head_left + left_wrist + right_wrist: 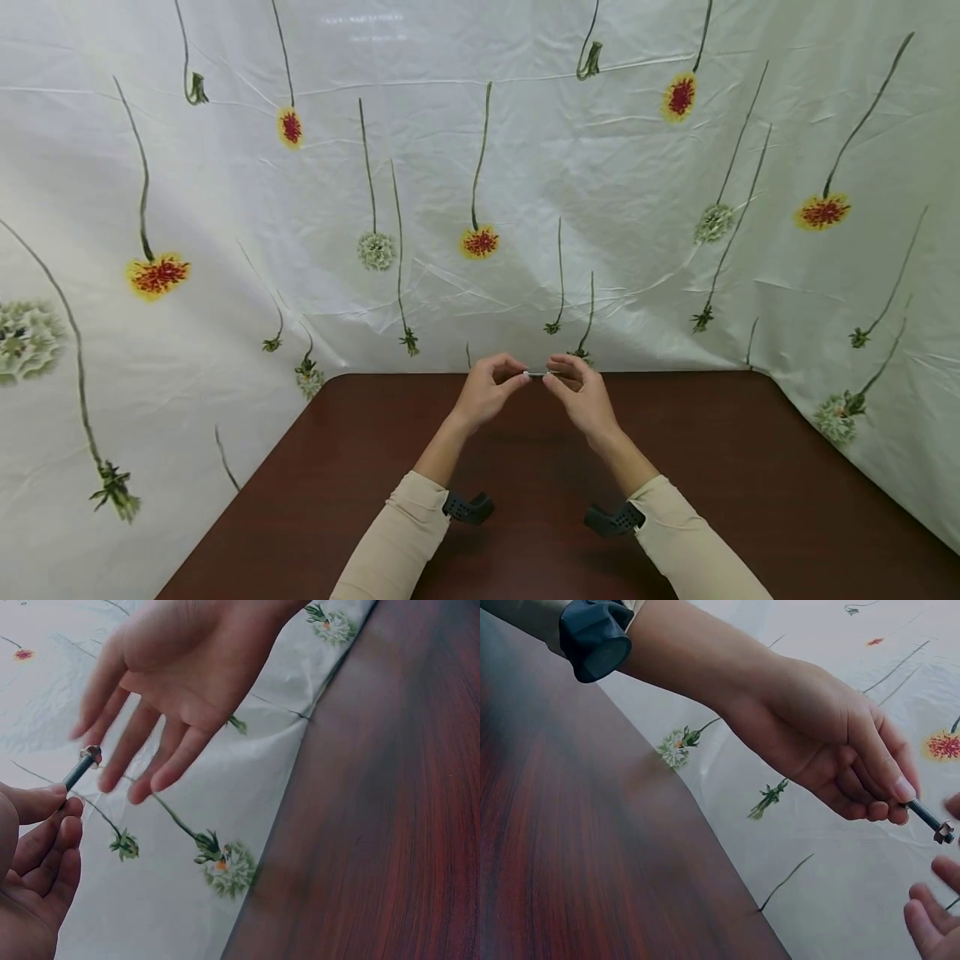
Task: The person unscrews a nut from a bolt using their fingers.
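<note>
A threaded metal bolt (926, 814) carries a nut (943, 832) near its far end. My left hand (486, 392) pinches the other end of the bolt between thumb and fingertips, its other fingers curled in; the grip shows in the right wrist view. The gripped end is hidden by the fingertips. My right hand (191, 682) is at the nut end, fingers spread and fairly straight, with fingertips close around the nut (91, 754). Both hands are raised in front of me, above the far part of the table in the head view.
The dark red-brown wooden table (675, 467) spreads below my arms. A white sheet with printed flowers (420, 183) hangs behind it and along both sides. Each wrist wears a dark band with a camera mount (468, 508).
</note>
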The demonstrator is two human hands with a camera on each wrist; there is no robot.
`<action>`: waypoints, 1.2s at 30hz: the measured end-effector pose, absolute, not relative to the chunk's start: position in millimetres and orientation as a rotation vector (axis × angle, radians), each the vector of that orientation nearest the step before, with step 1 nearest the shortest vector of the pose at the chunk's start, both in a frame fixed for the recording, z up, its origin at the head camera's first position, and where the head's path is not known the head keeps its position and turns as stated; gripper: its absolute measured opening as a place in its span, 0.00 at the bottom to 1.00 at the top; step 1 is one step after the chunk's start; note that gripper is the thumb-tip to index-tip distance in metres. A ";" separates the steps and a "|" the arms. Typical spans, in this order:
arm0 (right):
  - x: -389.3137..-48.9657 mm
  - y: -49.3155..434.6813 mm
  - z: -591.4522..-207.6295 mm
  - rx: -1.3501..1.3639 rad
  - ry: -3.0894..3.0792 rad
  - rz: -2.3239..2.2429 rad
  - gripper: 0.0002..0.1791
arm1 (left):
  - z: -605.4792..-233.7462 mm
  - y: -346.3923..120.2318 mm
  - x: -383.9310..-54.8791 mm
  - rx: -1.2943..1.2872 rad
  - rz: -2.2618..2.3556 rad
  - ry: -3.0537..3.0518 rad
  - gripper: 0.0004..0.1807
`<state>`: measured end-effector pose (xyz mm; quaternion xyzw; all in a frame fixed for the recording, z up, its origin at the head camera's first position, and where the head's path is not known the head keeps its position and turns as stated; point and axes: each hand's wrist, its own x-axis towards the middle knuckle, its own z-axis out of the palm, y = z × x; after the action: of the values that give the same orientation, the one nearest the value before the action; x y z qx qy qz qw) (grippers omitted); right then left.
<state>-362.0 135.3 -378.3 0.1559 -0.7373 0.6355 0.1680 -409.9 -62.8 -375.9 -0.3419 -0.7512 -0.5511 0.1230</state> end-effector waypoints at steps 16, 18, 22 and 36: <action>-364.1 133.1 -379.1 0.433 -2.037 1.882 0.16 | -350.3 -61.5 -378.0 -1.013 -1.593 -2.205 0.07; -364.8 132.9 -379.4 0.436 -2.019 1.898 0.14 | -347.8 -61.5 -374.1 -1.011 -1.593 -2.195 0.07; -365.4 133.6 -379.4 0.480 -2.001 1.894 0.10 | -347.0 -61.3 -372.2 -1.001 -1.599 -2.191 0.06; -363.3 132.4 -378.5 0.468 -1.995 1.878 0.11 | -347.1 -61.4 -372.3 -1.019 -1.621 -2.194 0.06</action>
<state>-363.3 132.4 -378.5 0.1658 -0.7061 0.6645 0.1800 -372.3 -61.4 -347.1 -0.3477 -0.7485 -0.5529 0.1146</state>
